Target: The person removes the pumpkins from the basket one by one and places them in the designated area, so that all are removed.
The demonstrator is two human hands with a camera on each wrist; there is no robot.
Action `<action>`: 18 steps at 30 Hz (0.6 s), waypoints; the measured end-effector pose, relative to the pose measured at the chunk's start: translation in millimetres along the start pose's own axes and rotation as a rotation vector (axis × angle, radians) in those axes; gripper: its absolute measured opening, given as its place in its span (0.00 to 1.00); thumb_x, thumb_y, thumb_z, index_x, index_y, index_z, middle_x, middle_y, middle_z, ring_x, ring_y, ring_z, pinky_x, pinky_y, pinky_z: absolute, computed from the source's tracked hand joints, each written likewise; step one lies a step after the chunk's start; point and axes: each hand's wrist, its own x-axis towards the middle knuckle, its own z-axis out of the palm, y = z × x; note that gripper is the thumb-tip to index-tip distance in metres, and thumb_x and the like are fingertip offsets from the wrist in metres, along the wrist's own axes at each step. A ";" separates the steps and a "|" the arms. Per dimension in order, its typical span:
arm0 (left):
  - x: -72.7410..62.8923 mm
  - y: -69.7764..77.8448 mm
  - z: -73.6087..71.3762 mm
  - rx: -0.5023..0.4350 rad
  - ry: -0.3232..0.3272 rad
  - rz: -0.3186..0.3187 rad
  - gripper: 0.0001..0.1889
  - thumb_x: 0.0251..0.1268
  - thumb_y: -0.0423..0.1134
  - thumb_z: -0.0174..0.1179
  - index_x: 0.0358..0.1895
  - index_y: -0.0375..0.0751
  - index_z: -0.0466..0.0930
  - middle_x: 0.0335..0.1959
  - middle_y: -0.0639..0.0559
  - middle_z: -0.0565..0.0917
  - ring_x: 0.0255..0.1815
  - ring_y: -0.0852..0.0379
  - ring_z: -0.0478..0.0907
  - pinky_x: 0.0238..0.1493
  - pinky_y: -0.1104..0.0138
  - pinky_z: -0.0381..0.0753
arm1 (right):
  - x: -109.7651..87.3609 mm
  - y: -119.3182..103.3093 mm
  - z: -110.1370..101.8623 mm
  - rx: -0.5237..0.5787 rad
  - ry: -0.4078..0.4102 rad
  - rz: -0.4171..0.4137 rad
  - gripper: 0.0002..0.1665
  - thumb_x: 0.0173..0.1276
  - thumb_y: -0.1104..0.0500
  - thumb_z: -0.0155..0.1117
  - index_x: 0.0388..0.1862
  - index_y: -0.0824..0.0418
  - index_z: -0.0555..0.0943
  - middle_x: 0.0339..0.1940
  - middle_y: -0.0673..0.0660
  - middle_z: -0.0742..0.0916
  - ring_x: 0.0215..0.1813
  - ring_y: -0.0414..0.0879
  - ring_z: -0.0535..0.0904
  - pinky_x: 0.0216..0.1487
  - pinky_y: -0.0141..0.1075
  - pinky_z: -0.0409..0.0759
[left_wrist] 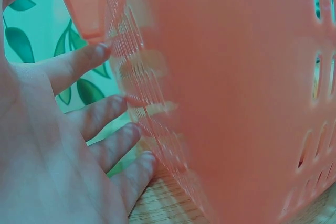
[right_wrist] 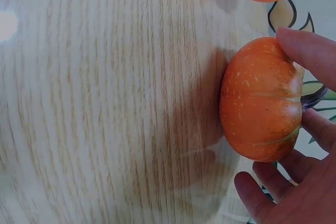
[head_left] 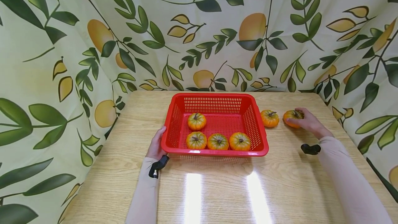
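Note:
A red plastic basket (head_left: 214, 152) stands mid-table, holding several small orange-and-green pumpkins (head_left: 197, 121). My left hand (head_left: 156, 144) is at its left side; in the left wrist view the spread, nearly straight fingers (left_wrist: 113, 108) touch the outer wall and the thumb reaches up by the rim. To the right of the basket, my right hand (head_left: 308, 122) holds a small orange pumpkin (right_wrist: 261, 103) low over the wood, thumb on one side and fingers on the other, around its dark stem. Another pumpkin (head_left: 269, 118) sits between that one and the basket.
The wooden table (head_left: 224, 189) ends at a leaf-and-fruit patterned curtain (head_left: 214, 27) at the back and both sides. Inside the basket, one pumpkin sits at the left and a row of them lies along the near wall. Light glares off the table's front.

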 end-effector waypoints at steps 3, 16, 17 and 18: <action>0.1 0.0 0.1 0.002 -0.003 0.001 0.23 0.79 0.54 0.44 0.66 0.46 0.68 0.52 0.53 0.85 0.51 0.56 0.82 0.53 0.64 0.84 | -1.2 0.3 -1.5 -0.001 -0.006 0.006 0.62 0.72 0.33 0.57 0.81 0.70 0.37 0.76 0.84 0.48 0.72 0.79 0.49 0.71 0.76 0.51; 0.9 -1.5 -1.8 0.003 -0.009 0.008 0.21 0.77 0.55 0.46 0.63 0.48 0.70 0.49 0.55 0.85 0.50 0.57 0.83 0.52 0.65 0.84 | -12.0 -11.5 -16.3 -0.014 0.040 -0.046 0.62 0.74 0.33 0.54 0.80 0.71 0.34 0.78 0.82 0.42 0.77 0.81 0.41 0.71 0.76 0.50; 1.1 -1.5 -2.1 0.007 -0.009 0.008 0.22 0.77 0.55 0.45 0.64 0.48 0.69 0.50 0.55 0.85 0.50 0.57 0.82 0.52 0.65 0.84 | -13.5 -13.7 -17.7 -0.014 0.051 -0.050 0.62 0.74 0.33 0.53 0.80 0.72 0.35 0.79 0.82 0.42 0.77 0.81 0.41 0.71 0.76 0.50; 1.2 -1.7 -2.3 0.007 -0.012 0.010 0.22 0.77 0.55 0.45 0.64 0.48 0.69 0.50 0.55 0.85 0.50 0.57 0.82 0.52 0.65 0.84 | -15.0 -15.8 -19.0 -0.010 0.062 -0.055 0.62 0.74 0.33 0.53 0.81 0.71 0.35 0.79 0.81 0.42 0.77 0.81 0.41 0.71 0.75 0.50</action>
